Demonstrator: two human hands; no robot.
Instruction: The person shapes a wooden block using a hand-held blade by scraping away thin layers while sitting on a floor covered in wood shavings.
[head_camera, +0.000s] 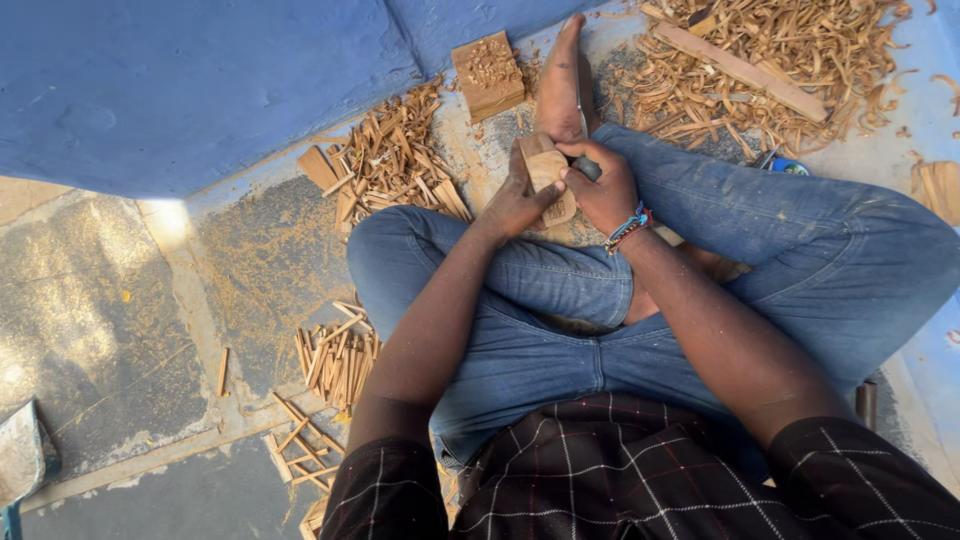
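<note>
Hands carving a small wooden block against a bare foot.
Left hand (515, 205) is clasping the wooden block (548, 175), long axis running near to far, while right hand (603, 190), closed round a dark-handled tool (585, 168), is pressing in from the right, both equally close.

Open floor (120, 300) to your left; wood sticks (395, 160) crowd ahead-left, shavings (770, 50) ahead-right, carved block (488, 72) just beyond your foot (562, 85).
</note>
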